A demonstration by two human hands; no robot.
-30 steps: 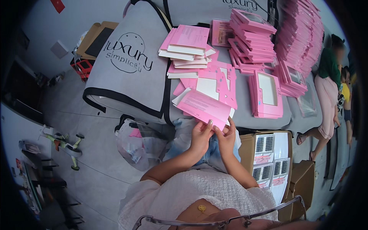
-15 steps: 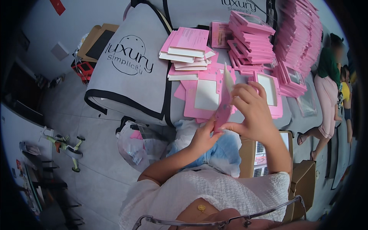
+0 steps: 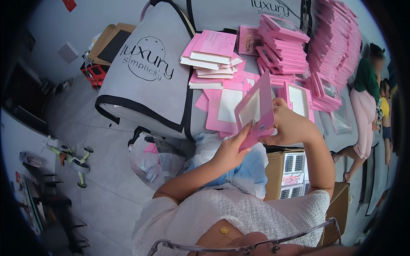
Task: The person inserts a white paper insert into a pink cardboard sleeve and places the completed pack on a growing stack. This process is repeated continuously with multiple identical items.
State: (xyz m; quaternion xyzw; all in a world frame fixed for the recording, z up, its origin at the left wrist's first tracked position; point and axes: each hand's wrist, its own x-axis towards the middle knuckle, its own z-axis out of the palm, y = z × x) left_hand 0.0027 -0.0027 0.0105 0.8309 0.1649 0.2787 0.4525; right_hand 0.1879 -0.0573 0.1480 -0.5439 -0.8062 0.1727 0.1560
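Note:
I hold a pink cardboard box with a cut-out window [image 3: 265, 102] above my lap, tilted upright with its window side toward the left. My left hand [image 3: 232, 149] grips its lower left edge, thumb and fingers on the card. Bent round its right side are the fingers of my right hand [image 3: 292, 126], partly hidden by the box. Just beyond lies a flat pink window card [image 3: 226, 109] on the grey couch. Another pink window box [image 3: 301, 98] lies past my right hand.
Behind are a pile of folded pink boxes [image 3: 213, 45], a stack of pink window boxes [image 3: 284, 51] and a tall plastic-wrapped stack [image 3: 335, 42]. A carton of patterned packs [image 3: 273, 170] stands by my right forearm, a clear bag [image 3: 149, 164] at left. Two people are at far right.
The pink box has turned from nearly edge-on so that its window and side show. My right hand has come down and to the right, from its upper edge to its right side.

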